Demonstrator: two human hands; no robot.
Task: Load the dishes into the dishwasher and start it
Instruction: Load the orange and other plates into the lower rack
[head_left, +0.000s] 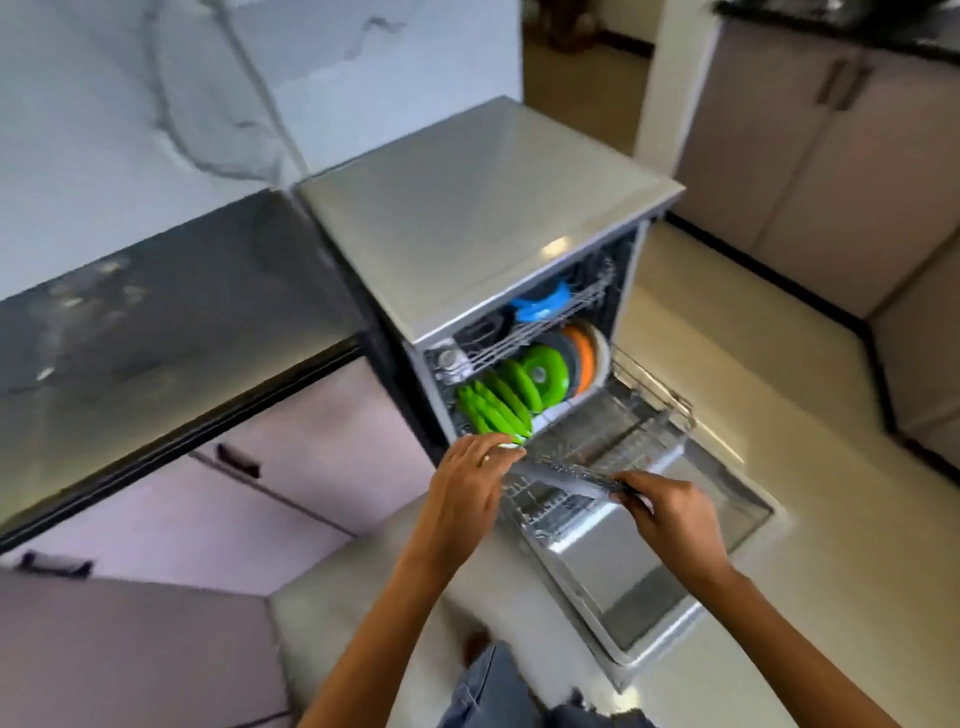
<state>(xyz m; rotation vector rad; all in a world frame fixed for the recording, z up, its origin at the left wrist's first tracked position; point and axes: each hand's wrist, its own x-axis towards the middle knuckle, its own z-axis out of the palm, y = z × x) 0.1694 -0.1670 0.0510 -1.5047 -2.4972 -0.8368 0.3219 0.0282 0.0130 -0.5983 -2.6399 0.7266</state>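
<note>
The dishwasher (488, 208) stands open with its door (639, 582) folded down. Its lower rack (639, 431) is pulled out over the door and carries several green plates (498, 405), a dark plate, an orange plate (584, 358) and a white one. A blue dish (540, 304) sits in the upper rack (545, 322). My left hand (467, 483) and my right hand (670, 512) hold a grey plate (561, 478) by its opposite edges, nearly flat above the front of the lower rack. The plate is blurred.
A dark counter (171, 332) over pale pink cabinets (291, 467) runs along the left of the dishwasher. More cabinets (810, 171) stand at the right across a light floor (810, 447). My jeans-clad legs (493, 691) show at the bottom.
</note>
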